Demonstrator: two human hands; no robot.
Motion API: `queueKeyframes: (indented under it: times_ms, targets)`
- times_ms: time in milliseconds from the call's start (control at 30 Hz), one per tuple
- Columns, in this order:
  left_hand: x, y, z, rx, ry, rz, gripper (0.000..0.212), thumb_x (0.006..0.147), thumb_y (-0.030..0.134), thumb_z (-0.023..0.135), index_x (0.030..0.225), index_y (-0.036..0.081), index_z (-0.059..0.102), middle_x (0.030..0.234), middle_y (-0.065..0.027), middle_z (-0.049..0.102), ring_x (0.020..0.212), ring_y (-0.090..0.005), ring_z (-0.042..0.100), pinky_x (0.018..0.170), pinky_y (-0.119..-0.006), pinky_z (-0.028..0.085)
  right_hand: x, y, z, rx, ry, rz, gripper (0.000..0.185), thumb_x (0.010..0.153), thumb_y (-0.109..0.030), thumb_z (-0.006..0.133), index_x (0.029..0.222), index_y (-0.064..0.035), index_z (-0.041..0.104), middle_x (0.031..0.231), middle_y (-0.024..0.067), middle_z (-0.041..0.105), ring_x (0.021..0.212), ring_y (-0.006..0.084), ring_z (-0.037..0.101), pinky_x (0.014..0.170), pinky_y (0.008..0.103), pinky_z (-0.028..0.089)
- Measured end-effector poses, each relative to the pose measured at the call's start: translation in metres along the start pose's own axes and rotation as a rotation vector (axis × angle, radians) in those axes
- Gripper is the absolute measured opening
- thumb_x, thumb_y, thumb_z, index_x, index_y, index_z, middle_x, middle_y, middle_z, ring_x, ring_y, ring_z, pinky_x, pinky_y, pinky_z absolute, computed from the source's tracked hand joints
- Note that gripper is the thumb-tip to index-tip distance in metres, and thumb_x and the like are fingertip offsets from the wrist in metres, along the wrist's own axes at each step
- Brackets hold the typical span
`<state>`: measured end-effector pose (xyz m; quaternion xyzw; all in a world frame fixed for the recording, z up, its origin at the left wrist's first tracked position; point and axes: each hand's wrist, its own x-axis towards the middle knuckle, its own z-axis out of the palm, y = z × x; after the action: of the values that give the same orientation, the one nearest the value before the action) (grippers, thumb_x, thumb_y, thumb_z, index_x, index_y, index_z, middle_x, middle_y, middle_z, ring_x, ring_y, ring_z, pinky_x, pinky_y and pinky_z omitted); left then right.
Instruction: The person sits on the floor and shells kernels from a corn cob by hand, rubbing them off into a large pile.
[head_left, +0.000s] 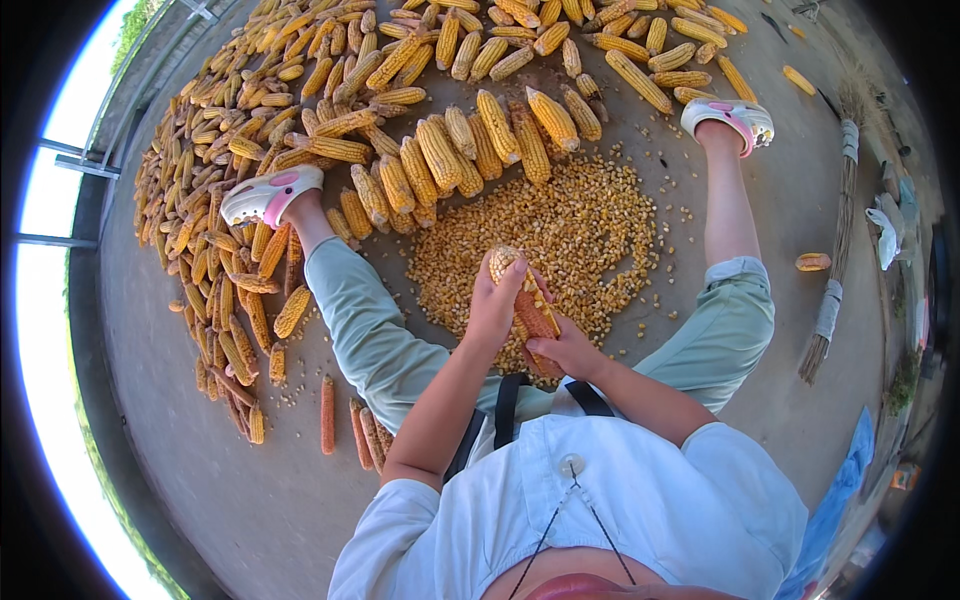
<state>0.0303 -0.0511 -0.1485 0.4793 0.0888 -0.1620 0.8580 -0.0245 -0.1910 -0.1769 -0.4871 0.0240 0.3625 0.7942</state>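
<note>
My left hand (495, 304) grips the upper end of a partly shelled corn cob (531, 307), its thumb on the yellow kernels. Around the lower part of the same cob, where the reddish core is bare, my right hand (571, 348) is closed. The cob is tilted between my knees, above a spread of loose corn kernels (600, 240) on the concrete floor. Beyond the kernels, a row of unshelled corn ears (442, 156) lies side by side. Parts of the fingers are hidden behind the cob.
A large heap of corn ears (202, 150) covers the floor at the left and top. Bare cobs (328, 416) lie beside my left leg. A bundled-twig broom (840, 240) lies at the right, near a single ear (813, 262). My clog-shod feet are spread wide.
</note>
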Motion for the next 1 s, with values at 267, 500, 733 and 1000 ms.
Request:
queueKeyframes:
  times_ms: [267,500,733,1000]
  targets:
    - [-0.005,-0.001,-0.002,0.13,-0.192,0.076,0.034,0.086,0.012,0.05,0.115,0.006,0.032,0.082,-0.012,0.055,0.071,-0.0221,0.059,0.066,-0.034,0.05,-0.007,0.011,-0.004,0.124,-0.033,0.086,0.021,0.083,-0.01,0.055,0.102,-0.0037,0.052,0.082,0.0022,0.056,0.07,0.0104,0.055,0.063,0.0248,0.046]
    - [-0.004,0.005,-0.005,0.083,-0.15,0.058,0.051,0.084,0.015,0.057,0.124,0.007,0.027,0.088,-0.0117,0.056,0.078,-0.0252,0.061,0.07,-0.037,0.051,-0.002,0.002,0.004,-0.054,0.091,-0.049,0.024,0.08,-0.008,0.057,0.104,-0.0048,0.052,0.077,0.0012,0.055,0.064,0.0081,0.052,0.055,0.024,0.043]
    - [0.007,-0.008,-0.005,0.232,0.021,0.118,0.038,0.089,0.013,0.052,0.121,0.006,0.032,0.086,-0.0092,0.055,0.07,-0.0163,0.058,0.063,-0.029,0.05,0.004,0.001,0.009,-0.307,0.178,-0.162,0.027,0.079,-0.005,0.057,0.106,-0.0056,0.052,0.076,-0.0005,0.055,0.061,0.0059,0.051,0.054,0.023,0.042]
    - [0.002,0.001,-0.012,0.493,-0.138,0.315,0.033,0.093,0.015,0.046,0.122,0.006,0.033,0.083,-0.0078,0.055,0.073,-0.0125,0.056,0.066,-0.027,0.047,-0.005,0.003,0.003,0.005,0.099,-0.03,0.026,0.08,-0.005,0.058,0.106,-0.0047,0.052,0.077,-0.0011,0.055,0.063,0.0061,0.052,0.054,0.0226,0.043]
